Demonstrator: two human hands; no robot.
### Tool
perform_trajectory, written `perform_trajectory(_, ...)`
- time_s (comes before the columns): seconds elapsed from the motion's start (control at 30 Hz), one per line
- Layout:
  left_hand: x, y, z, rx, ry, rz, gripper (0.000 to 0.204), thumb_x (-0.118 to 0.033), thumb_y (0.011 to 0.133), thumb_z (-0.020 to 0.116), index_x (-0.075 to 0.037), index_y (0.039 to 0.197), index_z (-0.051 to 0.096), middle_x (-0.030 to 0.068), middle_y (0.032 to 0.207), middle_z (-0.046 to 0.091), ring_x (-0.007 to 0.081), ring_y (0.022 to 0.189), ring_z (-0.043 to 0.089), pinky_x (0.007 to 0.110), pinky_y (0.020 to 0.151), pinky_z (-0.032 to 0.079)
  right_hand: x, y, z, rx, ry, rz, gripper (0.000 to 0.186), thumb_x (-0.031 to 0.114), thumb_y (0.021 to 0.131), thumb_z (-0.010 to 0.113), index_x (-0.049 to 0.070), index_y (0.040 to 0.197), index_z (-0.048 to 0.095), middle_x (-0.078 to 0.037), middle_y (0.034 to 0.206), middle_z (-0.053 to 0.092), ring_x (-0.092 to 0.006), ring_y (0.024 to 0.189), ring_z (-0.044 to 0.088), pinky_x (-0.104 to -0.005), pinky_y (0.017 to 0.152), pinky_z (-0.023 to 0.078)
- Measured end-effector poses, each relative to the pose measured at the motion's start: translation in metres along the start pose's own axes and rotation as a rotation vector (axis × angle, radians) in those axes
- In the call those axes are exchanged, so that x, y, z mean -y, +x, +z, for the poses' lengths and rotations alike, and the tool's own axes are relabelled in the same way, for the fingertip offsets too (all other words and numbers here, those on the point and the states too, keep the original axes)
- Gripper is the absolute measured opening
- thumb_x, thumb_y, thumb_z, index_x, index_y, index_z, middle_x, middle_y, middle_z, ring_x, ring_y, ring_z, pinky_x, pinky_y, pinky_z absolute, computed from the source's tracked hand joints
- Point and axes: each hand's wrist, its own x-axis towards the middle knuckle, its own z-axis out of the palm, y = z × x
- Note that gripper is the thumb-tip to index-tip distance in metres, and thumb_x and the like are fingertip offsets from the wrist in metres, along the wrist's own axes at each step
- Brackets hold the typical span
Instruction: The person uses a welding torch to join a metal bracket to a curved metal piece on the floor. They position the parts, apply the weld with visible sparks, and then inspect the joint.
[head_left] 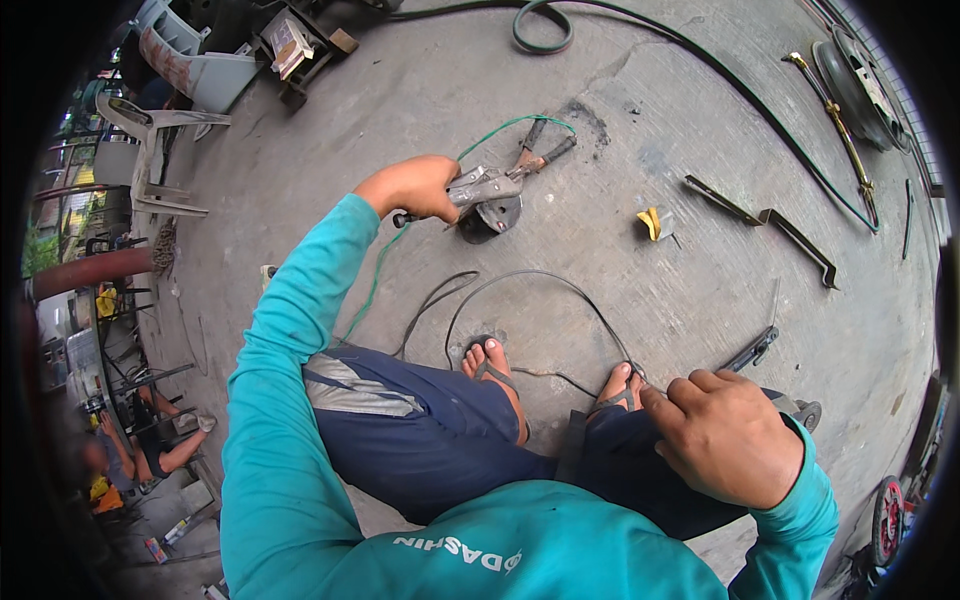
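Head view, cracked concrete floor [640,130], scattered cables [530,290], plastic chairs [160,130]

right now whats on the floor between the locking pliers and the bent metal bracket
In the head view, a small yellow piece lies on bare concrete between the locking pliers, held in the left hand, and the bent metal bracket.

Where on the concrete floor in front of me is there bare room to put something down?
Bare concrete floor lies past the pliers in your left hand, below the green hose. Another patch sits between the yellow scrap and the black wire loop. It is crowded at your feet, and at the right by the metal bracket and brass torch.
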Motion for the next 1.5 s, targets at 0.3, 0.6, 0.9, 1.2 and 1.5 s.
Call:
perform_trajectory(0.3,-0.005,-0.040,0.020,-0.150,-0.086,-0.013,0.047,-0.023,0.068,0.080,0.005,0.105,0.069,0.0283,0.096,0.073,0.0448,0.090,0.072,0.051,0.081,0.057,-0.014,0.003,-0.012,0.056,0.080,0.040,0.051,0.022,0.083,0.077,-0.002,0.127,0.065,-0.011,0.094,0.069,-0.0292,0.091,0.070,-0.0403,0.079,0.057)
perform_trajectory(0.6,0.030,-0.071,0.060,-0.312,-0.211,0.025,0.055,-0.020,0.067,0.076,0.003,0.115,0.062,0.0275,0.092,0.071,0.0462,0.089,0.070,0.052,0.078,0.054,-0.169,0.213,0.033,-0.173,-0.221,0.053,0.065,0.013,0.076,0.086,0.006,0.136,0.062,-0.012,0.122,0.067,-0.0327,0.118,0.063,-0.0440,0.100,0.055)
perform_trajectory(0.9,0.037,-0.077,0.059,-0.280,-0.159,0.056,0.055,-0.020,0.066,0.077,-0.002,0.115,0.062,0.0243,0.086,0.070,0.0460,0.083,0.068,0.052,0.073,0.053,-0.233,0.369,0.085,-0.240,-0.434,0.023,0.062,0.025,0.091,0.078,0.020,0.150,0.059,0.005,0.153,0.057,-0.0230,0.136,0.054,-0.0414,0.107,0.049)
perform_trajectory(1.2,0.049,-0.083,0.072,-0.261,-0.276,-0.086,0.057,-0.019,0.068,0.081,0.002,0.117,0.058,0.0264,0.081,0.064,0.0457,0.077,0.065,0.051,0.070,0.050,-0.248,0.386,0.081,-0.638,-0.222,0.044,0.025,0.026,0.098,0.065,0.013,0.118,0.071,-0.005,0.124,0.067,-0.0253,0.123,0.060,-0.0426,0.100,0.049)
perform_trajectory(1.5,0.051,-0.087,0.089,-0.268,-0.297,-0.192,0.084,-0.018,0.075,0.086,0.007,0.143,0.046,0.0348,0.115,0.068,0.0533,0.111,0.066,0.050,0.096,0.053,-0.349,0.164,0.057,-0.593,0.164,0.847,0.035,0.039,0.098,0.070,0.006,0.109,0.073,-0.020,0.107,0.077,-0.0407,0.100,0.072,-0.0506,0.086,0.057)
